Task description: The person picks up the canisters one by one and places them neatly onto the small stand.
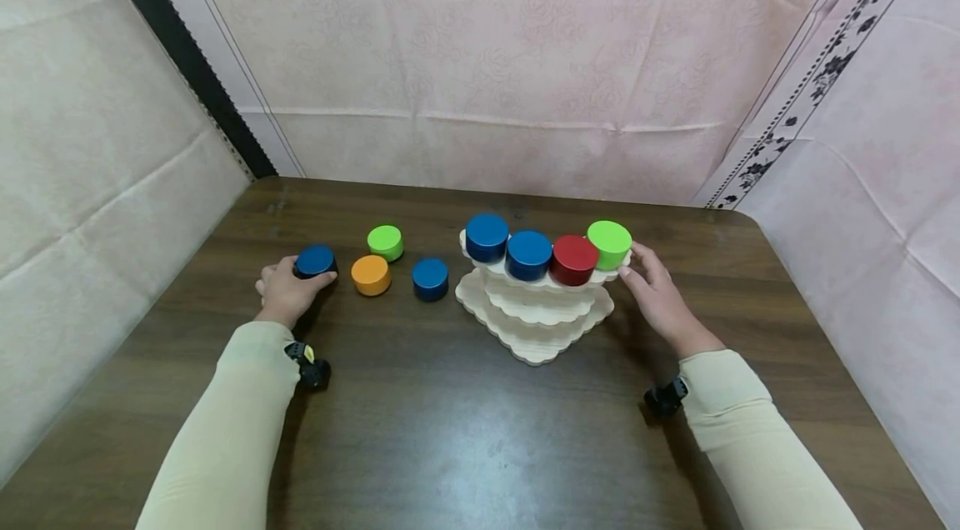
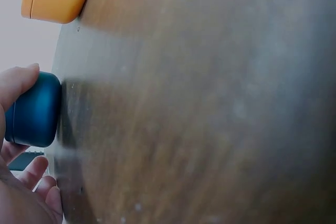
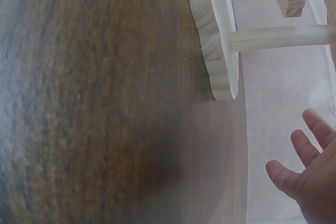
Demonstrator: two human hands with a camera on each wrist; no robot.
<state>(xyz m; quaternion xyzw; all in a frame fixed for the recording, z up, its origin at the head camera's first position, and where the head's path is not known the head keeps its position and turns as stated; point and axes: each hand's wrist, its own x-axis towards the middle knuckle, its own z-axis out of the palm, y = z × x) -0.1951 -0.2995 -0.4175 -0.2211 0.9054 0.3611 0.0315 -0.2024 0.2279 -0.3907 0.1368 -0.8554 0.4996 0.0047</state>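
Around a blue round lidded tin [image 1: 315, 260], the thumb and fingers of my left hand [image 1: 288, 292] are curled at the left of the table. In the left wrist view this blue tin [image 2: 37, 111] stands with its base close to the tabletop. My right hand [image 1: 663, 305] holds the right corner of a pale wooden tiered stand [image 1: 536, 309] between thumb and index finger. Its other fingers spread loosely in the right wrist view. Along the stand's top tier sit two blue tins [image 1: 529, 255], a red tin [image 1: 574, 260] and a green tin [image 1: 609, 244].
Between the left hand and the stand are a green tin [image 1: 386, 242], an orange tin [image 1: 371, 275] and another blue tin [image 1: 431, 278] on the brown wooden table [image 1: 450, 430]. Cloth-covered walls [image 1: 487, 55] rise behind the table and at both sides.
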